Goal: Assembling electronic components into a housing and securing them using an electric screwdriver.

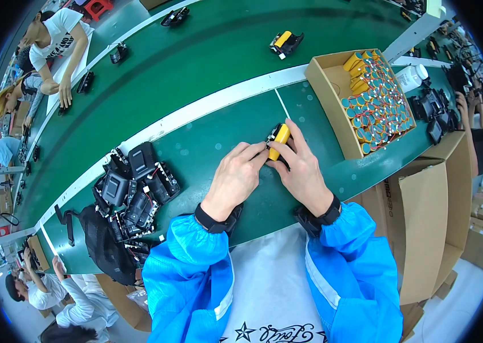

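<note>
In front of my body, both hands meet over a small black electronic unit (273, 136) with a yellow cylindrical battery (279, 142) lying along it. My left hand (234, 176) comes in from the left, its fingertips pinched at the unit's near left side. From the other side, my right hand (303, 173) grips the piece, fingers along the battery's right side and thumb below. My fingers cover part of the unit, so the exact contact of the left fingertips is hard to see. Black bands circle both wrists.
An open cardboard box (334, 108) of yellow batteries with red wires stands right of my hands. A pile of black units (133, 188) and a black mesh bag (103, 243) lie left. Beyond the white rail, a green conveyor (213, 63) carries scattered units. Co-workers sit along it.
</note>
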Tool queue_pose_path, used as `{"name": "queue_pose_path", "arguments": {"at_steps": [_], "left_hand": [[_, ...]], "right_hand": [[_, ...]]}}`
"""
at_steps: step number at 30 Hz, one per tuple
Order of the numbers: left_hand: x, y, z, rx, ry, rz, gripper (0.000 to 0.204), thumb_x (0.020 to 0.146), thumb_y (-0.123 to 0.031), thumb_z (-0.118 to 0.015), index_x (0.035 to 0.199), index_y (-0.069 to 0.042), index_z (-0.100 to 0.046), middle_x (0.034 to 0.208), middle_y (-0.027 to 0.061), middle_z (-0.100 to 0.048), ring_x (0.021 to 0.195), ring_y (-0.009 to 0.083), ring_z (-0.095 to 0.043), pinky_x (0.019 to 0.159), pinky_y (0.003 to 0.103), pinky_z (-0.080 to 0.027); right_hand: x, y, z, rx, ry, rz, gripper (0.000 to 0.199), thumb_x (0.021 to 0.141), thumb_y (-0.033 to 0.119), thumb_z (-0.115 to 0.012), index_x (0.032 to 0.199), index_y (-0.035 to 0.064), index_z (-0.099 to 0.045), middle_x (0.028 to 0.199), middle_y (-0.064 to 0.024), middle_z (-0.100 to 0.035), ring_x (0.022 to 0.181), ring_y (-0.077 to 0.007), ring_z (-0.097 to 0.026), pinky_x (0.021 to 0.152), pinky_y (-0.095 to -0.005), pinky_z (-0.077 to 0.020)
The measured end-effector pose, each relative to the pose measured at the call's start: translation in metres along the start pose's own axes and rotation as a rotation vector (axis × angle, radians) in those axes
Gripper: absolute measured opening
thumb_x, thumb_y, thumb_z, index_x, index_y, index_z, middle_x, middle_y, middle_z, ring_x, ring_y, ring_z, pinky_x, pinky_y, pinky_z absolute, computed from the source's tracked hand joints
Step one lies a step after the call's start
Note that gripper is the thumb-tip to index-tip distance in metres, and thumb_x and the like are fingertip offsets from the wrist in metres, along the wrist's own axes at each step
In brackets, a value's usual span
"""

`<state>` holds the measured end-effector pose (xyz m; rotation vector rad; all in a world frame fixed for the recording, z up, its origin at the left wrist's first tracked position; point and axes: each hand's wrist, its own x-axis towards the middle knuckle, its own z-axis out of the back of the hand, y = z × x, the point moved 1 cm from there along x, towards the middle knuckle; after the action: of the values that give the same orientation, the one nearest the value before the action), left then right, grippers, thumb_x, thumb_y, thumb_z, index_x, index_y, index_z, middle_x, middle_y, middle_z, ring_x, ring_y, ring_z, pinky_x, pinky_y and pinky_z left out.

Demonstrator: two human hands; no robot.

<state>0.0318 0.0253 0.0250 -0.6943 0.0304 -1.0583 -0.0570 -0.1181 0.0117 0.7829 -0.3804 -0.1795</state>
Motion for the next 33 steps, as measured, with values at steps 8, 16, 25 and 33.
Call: {"name": "queue_pose_path", "arguments": {"at_steps": [8,16,25,33], "left_hand": [[0.01,0.0,0.003,-0.142,-0.064,0.092,0.016,0.077,-0.004,-0.073,0.093,0.001,-0.074,0.1,0.0132,-0.071,0.086,0.0311,-0.068,0.075,0.036,-0.056],[0.026,0.0,-0.005,-0.15,0.036,0.387,0.01,0.075,-0.006,-0.075,0.078,0.002,-0.071,0.092,0.0123,-0.07,0.073,0.0318,-0.067,0.067,0.038,-0.056],[0.017,-0.015,-0.021,0.173,0.032,0.076,0.017,0.074,-0.003,-0.074,0.09,0.001,-0.068,0.098,0.0117,-0.065,0.08,0.0325,-0.066,0.067,0.041,-0.054],[0.021,0.004,-0.033,-0.164,-0.145,0.2,0.025,0.076,-0.014,-0.077,0.094,0.0,-0.068,0.099,0.0143,-0.064,0.081,0.0324,-0.064,0.068,0.042,-0.053]], "right_hand": [[0.007,0.008,0.0,-0.32,-0.03,0.035,0.04,0.066,0.004,-0.082,0.105,0.0094,-0.072,0.135,-0.0178,-0.053,0.111,-0.0338,-0.053,0.096,-0.0437,-0.0409],[0.004,0.005,-0.005,-0.292,-0.077,0.012,0.043,0.065,0.009,-0.081,0.106,0.0094,-0.07,0.132,-0.018,-0.055,0.111,-0.0335,-0.052,0.098,-0.0457,-0.0359],[-0.003,0.001,0.004,-0.346,-0.06,0.044,0.053,0.066,0.01,-0.081,0.116,0.0049,-0.063,0.134,-0.0211,-0.052,0.115,-0.0357,-0.051,0.1,-0.0473,-0.0357],[0.014,-0.002,0.047,-0.227,0.056,0.158,0.042,0.075,0.011,-0.076,0.114,0.0026,-0.064,0.128,-0.022,-0.057,0.11,-0.0314,-0.057,0.097,-0.0442,-0.0425]]}}
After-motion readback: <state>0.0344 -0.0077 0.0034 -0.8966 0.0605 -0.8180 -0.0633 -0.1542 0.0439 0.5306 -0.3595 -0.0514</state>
